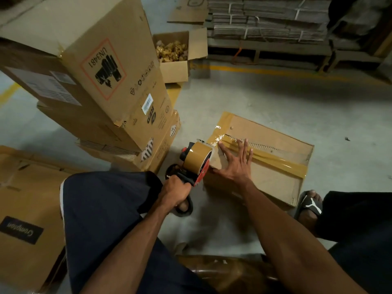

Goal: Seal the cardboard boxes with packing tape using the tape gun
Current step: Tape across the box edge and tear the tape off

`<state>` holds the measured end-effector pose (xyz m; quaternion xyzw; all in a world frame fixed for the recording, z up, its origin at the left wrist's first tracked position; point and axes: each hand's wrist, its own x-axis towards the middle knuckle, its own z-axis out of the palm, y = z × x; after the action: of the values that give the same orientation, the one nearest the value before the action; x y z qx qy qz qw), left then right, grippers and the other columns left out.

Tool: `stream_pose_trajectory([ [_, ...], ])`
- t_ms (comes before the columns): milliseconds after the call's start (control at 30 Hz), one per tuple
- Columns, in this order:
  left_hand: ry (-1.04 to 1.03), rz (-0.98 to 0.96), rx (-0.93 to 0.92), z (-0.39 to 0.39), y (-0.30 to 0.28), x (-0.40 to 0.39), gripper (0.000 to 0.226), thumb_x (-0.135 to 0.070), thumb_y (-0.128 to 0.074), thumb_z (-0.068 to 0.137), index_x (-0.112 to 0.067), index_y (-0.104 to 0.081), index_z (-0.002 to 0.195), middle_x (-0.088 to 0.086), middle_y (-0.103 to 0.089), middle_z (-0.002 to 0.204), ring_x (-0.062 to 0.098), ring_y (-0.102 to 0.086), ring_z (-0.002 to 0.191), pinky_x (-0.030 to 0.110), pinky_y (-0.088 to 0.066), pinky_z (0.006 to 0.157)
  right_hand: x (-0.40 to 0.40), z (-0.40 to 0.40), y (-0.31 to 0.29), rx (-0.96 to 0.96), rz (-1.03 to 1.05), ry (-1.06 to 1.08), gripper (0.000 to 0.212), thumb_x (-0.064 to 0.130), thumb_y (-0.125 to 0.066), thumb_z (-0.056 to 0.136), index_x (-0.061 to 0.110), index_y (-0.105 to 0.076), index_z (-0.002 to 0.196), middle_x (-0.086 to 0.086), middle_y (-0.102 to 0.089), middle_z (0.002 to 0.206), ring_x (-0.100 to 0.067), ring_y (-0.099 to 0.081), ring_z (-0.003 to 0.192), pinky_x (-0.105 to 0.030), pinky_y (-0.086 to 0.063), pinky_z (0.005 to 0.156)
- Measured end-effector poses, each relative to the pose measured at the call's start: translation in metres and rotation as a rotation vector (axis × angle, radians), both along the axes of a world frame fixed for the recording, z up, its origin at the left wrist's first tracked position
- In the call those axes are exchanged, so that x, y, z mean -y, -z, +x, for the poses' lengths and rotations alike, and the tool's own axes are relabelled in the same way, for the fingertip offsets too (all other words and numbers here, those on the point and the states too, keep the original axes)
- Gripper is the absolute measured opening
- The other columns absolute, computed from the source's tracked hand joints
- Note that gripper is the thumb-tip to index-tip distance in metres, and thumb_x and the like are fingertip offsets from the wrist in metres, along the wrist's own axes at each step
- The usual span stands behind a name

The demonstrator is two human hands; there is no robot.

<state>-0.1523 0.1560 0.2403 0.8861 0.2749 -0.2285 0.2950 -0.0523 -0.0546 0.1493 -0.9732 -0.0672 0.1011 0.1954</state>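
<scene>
A flat cardboard box (273, 177) lies on the floor in front of me, with a strip of brown tape (275, 161) running along its centre seam. My right hand (234, 161) rests flat on the box's near-left end, fingers spread over the tape. My left hand (175, 188) grips the handle of a red and black tape gun (194, 161) carrying a brown tape roll. The gun sits at the box's left edge, and clear crinkled tape stretches from it onto the box corner.
A stack of large cardboard boxes (110, 92) stands to the left. An open box (176, 68) of golden scraps sits behind it. Bundled flat cartons on a pallet (269, 24) fill the back. Another box (27, 209) lies at my left knee. My sandalled feet flank the box.
</scene>
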Motion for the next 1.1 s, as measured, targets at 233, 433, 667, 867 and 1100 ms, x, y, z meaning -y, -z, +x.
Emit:
stream_pose_trajectory([
  [233,0.050,0.029,0.024,-0.001,0.000,-0.002,0.029,-0.032,-0.063,0.092,-0.010,-0.064,0.110,0.006,-0.059,0.093,0.024,-0.054,0.081,0.031,-0.042,0.071,-0.003,0.007,-0.030,-0.230,0.103,-0.067,0.125,0.078,-0.062,0.055,0.043,-0.010,0.163,-0.018,0.018,0.169,-0.047,0.040,0.144,-0.062,0.032,0.104],
  [433,0.058,0.058,0.061,-0.002,0.001,-0.001,0.037,-0.053,-0.065,0.089,-0.019,-0.066,0.103,-0.004,-0.056,0.075,0.016,-0.052,0.065,0.028,-0.040,0.063,-0.021,-0.011,-0.092,-0.540,0.564,-0.135,0.152,0.079,-0.084,0.039,0.032,-0.012,0.164,-0.006,0.004,0.173,-0.033,0.008,0.158,-0.067,-0.004,0.124],
  [667,0.171,0.201,0.057,-0.006,-0.004,0.003,0.032,-0.042,-0.066,0.092,-0.015,-0.062,0.107,-0.002,-0.057,0.085,0.023,-0.059,0.082,0.033,-0.046,0.071,-0.043,-0.072,-0.071,-0.036,0.699,0.206,0.115,0.052,-0.100,0.049,0.022,-0.046,0.145,0.004,-0.053,0.139,-0.012,-0.052,0.124,-0.030,-0.048,0.104],
  [867,0.278,0.369,0.042,-0.008,-0.002,0.013,0.033,-0.036,-0.065,0.092,-0.015,-0.062,0.116,0.006,-0.066,0.118,0.027,-0.064,0.110,0.035,-0.045,0.076,-0.027,-0.090,-0.043,0.047,0.659,0.259,0.104,0.064,-0.097,0.048,0.027,-0.052,0.134,0.011,-0.056,0.120,-0.019,-0.054,0.114,-0.038,-0.054,0.092],
  [1100,0.248,0.318,0.024,-0.011,0.005,0.008,0.031,-0.033,-0.065,0.089,-0.014,-0.061,0.113,0.007,-0.065,0.118,0.029,-0.063,0.110,0.038,-0.049,0.086,-0.031,-0.093,-0.039,0.043,0.638,0.253,0.103,0.068,-0.095,0.045,0.024,-0.057,0.130,0.007,-0.061,0.115,-0.017,-0.057,0.108,-0.027,-0.052,0.083],
])
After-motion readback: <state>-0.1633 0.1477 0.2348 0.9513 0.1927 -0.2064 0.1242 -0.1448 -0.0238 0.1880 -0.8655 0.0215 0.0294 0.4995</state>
